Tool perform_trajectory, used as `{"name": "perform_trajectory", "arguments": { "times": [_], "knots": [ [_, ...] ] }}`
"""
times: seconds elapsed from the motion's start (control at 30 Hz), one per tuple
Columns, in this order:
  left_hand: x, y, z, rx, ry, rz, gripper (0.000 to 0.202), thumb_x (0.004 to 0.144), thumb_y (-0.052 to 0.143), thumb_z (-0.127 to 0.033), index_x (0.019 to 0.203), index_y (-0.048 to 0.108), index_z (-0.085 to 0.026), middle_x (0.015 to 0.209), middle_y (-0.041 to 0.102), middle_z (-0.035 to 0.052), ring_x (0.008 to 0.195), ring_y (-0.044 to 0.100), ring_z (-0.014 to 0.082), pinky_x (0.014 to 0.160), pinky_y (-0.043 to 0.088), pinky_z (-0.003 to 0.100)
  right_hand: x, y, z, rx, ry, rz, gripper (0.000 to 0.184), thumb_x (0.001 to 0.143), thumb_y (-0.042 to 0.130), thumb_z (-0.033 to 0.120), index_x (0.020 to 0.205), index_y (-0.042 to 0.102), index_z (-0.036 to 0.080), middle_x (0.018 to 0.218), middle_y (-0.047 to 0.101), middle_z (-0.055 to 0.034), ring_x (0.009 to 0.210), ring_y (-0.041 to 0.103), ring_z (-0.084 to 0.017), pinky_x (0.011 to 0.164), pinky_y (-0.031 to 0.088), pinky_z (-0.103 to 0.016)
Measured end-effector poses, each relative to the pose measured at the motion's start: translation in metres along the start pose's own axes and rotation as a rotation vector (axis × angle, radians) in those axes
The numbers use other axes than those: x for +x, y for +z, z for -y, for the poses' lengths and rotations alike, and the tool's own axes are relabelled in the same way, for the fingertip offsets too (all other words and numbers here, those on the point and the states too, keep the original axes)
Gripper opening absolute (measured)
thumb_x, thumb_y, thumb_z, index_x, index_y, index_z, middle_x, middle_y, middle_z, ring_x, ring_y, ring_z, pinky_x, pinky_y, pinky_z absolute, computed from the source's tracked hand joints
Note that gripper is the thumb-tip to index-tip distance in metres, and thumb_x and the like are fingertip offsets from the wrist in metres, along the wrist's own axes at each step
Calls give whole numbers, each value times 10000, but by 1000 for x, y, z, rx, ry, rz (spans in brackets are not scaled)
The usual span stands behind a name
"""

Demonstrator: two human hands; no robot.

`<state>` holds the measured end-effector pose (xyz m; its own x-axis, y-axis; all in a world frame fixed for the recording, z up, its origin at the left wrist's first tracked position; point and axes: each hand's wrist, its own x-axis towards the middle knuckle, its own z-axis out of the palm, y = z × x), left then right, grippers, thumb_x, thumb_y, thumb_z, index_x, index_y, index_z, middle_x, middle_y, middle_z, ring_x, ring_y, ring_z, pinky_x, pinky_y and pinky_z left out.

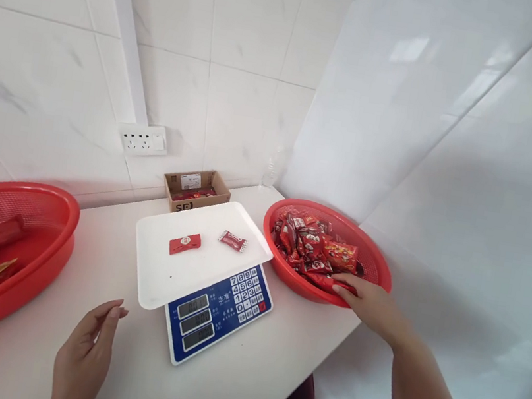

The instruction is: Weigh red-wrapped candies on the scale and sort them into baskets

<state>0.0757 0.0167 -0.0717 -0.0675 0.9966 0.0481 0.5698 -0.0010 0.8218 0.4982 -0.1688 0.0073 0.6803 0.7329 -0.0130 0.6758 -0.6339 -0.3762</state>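
Observation:
My right hand [372,309] reaches over the near rim of the right red basket [279,275]. Its fingers are closed on a red packet [321,281] at the front of a heap of red wrapped snack packets [312,243]. To the left of the scale, my left hand [86,352] hovers over the table with its fingers curled and thumb against them, nothing visible in the pinch. On the white pan [198,283] of the digital scale [219,309] lie a flat red packet [184,244] and a smaller dark-red wrapped piece [232,241].
Another red basket [65,223] with a few packets stands at the left. A cardboard box [198,203] holding red packets sits behind the scale. A clear plastic bottle [270,172] is in the back corner, and a wall socket [142,140] is above the white table [135,367].

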Motion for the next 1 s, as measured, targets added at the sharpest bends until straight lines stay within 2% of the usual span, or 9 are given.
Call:
{"name": "perform_trajectory", "arguments": {
  "times": [0.1,0.2,0.3,0.37,0.53,0.67,0.8,0.9,1.0],
  "knots": [
    [2,0,0,2,-14,11,425,738,460,-566,993,617,-265,933,727,30,970,648,262,742,496,356,4,-4,-3,13,-8,-108,304,834,437,429,925,680,271,980,696,-30,898,633,-263,769,496,-400],
    [2,-1,1,-24,-10,1,446,733,464,-584,987,618,-252,917,727,40,951,655,266,737,499,359,7,-10,9,109,-3,-303,342,846,410,463,962,665,268,997,690,-33,914,626,-259,814,483,-412],
    [0,-1,0,-78,27,-17,465,726,476,-600,962,628,-229,877,728,53,922,664,267,764,501,370,4,-11,39,258,-60,-490,373,847,416,490,1040,651,273,1055,674,-33,1007,601,-255,900,454,-412],
    [-1,-1,-1,-119,45,-13,474,724,483,-607,949,628,-216,862,724,59,904,668,263,778,502,370,-1,-7,67,351,-153,-541,366,841,446,486,1044,660,270,1081,667,-38,1052,587,-254,930,446,-395],
    [-2,1,0,-149,41,1,474,741,480,-608,955,625,-211,867,709,63,905,658,258,780,498,370,-10,33,139,414,-555,-378,376,903,389,433,1085,668,259,1097,668,-42,1028,605,-225,918,468,-365],
    [-3,0,-2,-164,61,13,481,737,497,-613,947,634,-202,842,706,67,880,661,259,754,504,362,-4,77,172,298,-905,-165,389,938,329,314,1159,640,237,1173,636,-51,1109,563,-208,985,425,-392],
    [-4,-1,-4,-177,62,3,500,731,502,-637,920,647,-198,809,706,71,844,671,261,726,513,360,4,94,177,166,-895,-21,382,927,395,364,1238,584,252,1359,493,-60,1301,375,-261,1073,279,-534],
    [-3,-1,-5,-190,62,6,513,729,505,-643,929,644,-192,808,704,76,850,672,263,727,515,360,10,91,172,136,-823,-21,462,905,438,466,1330,491,294,1450,372,-56,1364,244,-292,1081,196,-586],
    [-3,0,-3,-186,67,21,509,733,508,-639,934,644,-191,817,705,78,851,670,262,728,516,357,18,86,172,69,-688,0,552,888,445,508,1386,427,269,1461,344,-107,1362,230,-334,1068,197,-594]
  ]
}}
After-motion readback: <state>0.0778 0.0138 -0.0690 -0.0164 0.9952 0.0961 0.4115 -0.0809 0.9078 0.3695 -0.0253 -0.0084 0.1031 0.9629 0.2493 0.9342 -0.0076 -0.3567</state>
